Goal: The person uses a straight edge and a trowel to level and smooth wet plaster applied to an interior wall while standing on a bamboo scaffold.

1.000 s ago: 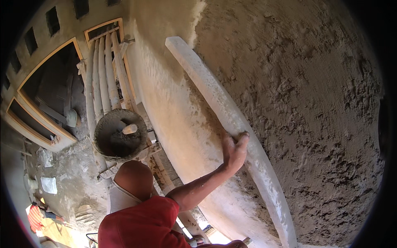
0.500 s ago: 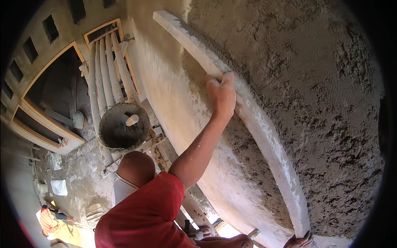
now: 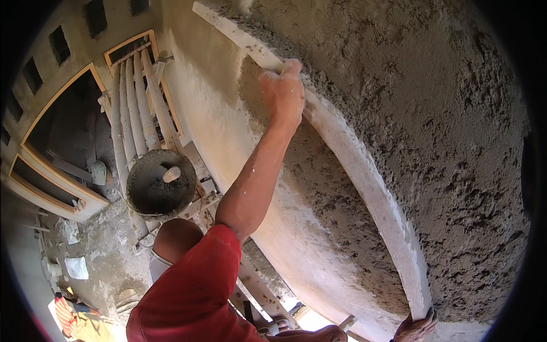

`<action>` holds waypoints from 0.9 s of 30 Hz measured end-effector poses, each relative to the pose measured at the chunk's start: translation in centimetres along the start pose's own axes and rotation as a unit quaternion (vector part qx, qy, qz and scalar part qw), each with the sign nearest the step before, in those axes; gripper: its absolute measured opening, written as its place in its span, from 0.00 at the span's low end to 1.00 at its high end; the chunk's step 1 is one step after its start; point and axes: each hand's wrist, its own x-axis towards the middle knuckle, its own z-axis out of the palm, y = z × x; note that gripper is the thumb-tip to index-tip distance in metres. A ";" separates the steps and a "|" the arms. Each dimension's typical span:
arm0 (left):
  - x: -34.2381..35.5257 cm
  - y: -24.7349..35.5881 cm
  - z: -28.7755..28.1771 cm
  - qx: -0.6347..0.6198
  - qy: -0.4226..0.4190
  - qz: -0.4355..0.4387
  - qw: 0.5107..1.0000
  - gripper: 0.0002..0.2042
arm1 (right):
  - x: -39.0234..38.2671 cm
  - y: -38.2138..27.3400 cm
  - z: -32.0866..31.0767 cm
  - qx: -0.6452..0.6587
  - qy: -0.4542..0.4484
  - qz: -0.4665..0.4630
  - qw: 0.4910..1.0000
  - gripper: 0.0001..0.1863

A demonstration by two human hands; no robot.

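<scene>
A long, pale straightedge board [image 3: 367,171], bowed by the lens, lies slantwise against a wall coated in rough wet mortar [image 3: 444,114]. My left hand [image 3: 284,97], at the end of a red-sleeved arm, is closed around the board's upper part. Down at the lower right, my right hand [image 3: 416,329] grips the board's bottom end. Mortar is heaped along the board's upper edge. Below the board, the coat [image 3: 336,199] is patchy and gives way to a smoother pale wall surface [image 3: 222,131].
A round mortar pan [image 3: 142,196] with a wooden-handled tool [image 3: 171,174] in it rests on scaffold poles [image 3: 137,108] at left. Another person's head [image 3: 176,239] shows beside my sleeve. Farther down is a person in orange [image 3: 64,313]. Wood-framed openings [image 3: 62,114] line the far wall.
The board has shifted up the wall and toward the upper left, with both hands still on it. More mortar has gathered along its upper edge.
</scene>
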 end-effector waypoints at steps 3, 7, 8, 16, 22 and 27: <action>0.5 -0.6 -0.7 0.012 -0.002 -0.004 1.000 0.11 | 0.1 -0.2 -0.5 -0.015 -0.012 -0.017 1.000 0.19; -0.5 -3.1 -1.4 0.037 0.013 0.001 0.999 0.16 | -1.4 0.7 0.6 0.003 0.007 -0.010 1.000 0.18; -2.3 -4.9 -1.6 0.019 -0.003 -0.022 1.000 0.19 | -2.5 1.7 1.0 -0.003 0.018 -0.009 1.000 0.18; -10.6 -5.9 -2.6 -0.113 -0.051 -0.050 0.991 0.18 | -7.4 5.4 2.6 0.016 0.039 0.038 0.998 0.19; 2.9 4.5 2.6 -0.072 -0.042 0.022 0.996 0.13 | 0.5 1.4 0.3 -0.010 0.071 0.087 0.994 0.27; 2.1 4.5 3.3 -0.041 -0.016 0.039 0.998 0.13 | 1.6 1.1 -0.4 -0.003 0.058 0.056 0.997 0.26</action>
